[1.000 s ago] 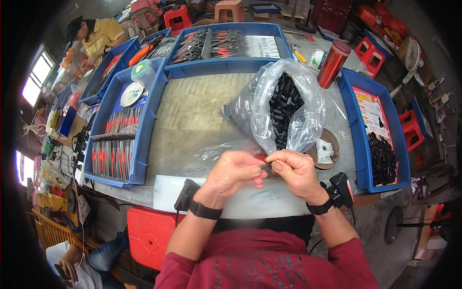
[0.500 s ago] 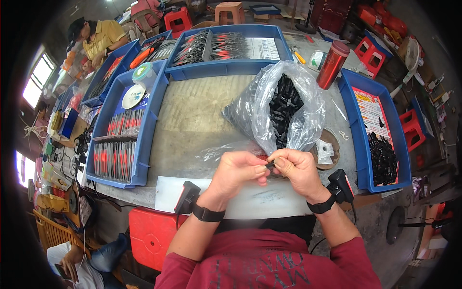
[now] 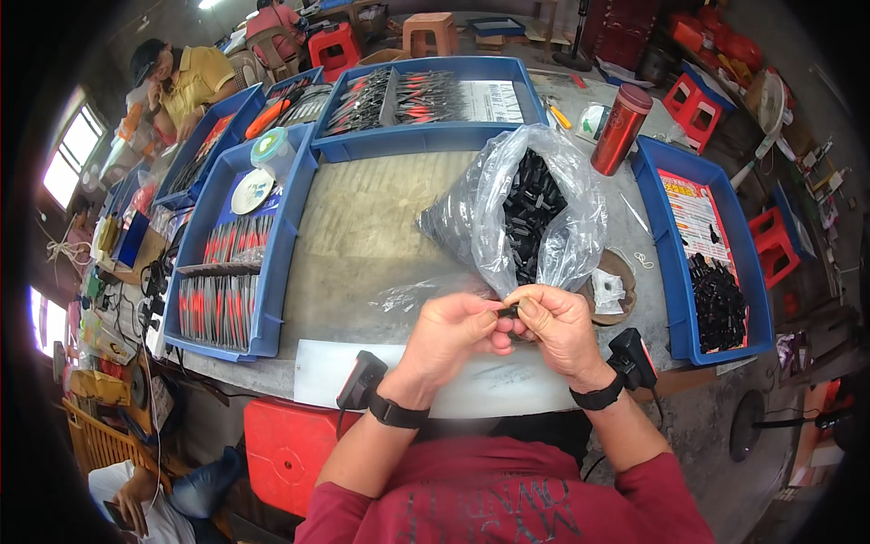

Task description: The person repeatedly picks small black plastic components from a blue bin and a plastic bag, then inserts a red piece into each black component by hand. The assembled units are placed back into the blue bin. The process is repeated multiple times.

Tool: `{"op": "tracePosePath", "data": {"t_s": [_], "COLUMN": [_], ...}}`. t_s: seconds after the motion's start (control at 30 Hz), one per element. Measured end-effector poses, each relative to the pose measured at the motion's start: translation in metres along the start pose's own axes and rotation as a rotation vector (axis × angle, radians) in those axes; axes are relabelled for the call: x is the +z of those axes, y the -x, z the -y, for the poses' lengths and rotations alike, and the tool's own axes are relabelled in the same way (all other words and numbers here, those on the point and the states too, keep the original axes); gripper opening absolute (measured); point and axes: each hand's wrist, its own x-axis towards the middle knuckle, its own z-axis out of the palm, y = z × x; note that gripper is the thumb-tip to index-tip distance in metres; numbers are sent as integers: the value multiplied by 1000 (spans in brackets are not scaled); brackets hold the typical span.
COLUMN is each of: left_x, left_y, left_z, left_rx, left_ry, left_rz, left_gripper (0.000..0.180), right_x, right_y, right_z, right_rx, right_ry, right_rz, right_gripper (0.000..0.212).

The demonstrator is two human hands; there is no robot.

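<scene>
Between my fingertips, just in front of the open plastic bag, is a small black part (image 3: 509,311), mostly covered by my fingers. My left hand (image 3: 453,331) pinches it from one side, and my right hand (image 3: 555,325) pinches it from the other with thumb and forefinger. The clear plastic bag (image 3: 584,218) stands upright and open, and many similar small black parts (image 3: 533,204) fill it. A white sheet (image 3: 335,363) lies at the table's near edge under my wrists.
Blue trays with packed pieces stand at left (image 3: 288,263) and at the back (image 3: 362,145). A blue tray (image 3: 675,299) at right holds a heap of black parts (image 3: 716,304). A red tumbler (image 3: 623,130) and a brown dish (image 3: 616,313) are near the bag. Another person (image 3: 204,77) sits far left.
Both hands stay together at nearly the same place, fingers shifting slightly on the black part. The person at far left has raised a hand toward the head. The view has tilted a little.
</scene>
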Motion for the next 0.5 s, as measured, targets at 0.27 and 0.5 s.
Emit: {"op": "tracePosePath", "data": {"t_s": [0.27, 0.5], "left_x": [1, -6], "left_y": [4, 1], "left_z": [1, 5], "left_rx": [15, 27], "left_ry": [-4, 94], "left_rz": [-11, 100], "left_gripper": [19, 15], "right_x": [6, 12], "right_y": [1, 4], "right_z": [-2, -8], "right_rx": [-1, -23], "right_ry": [-112, -81], "right_rz": [-33, -47], "right_gripper": [19, 19]}}
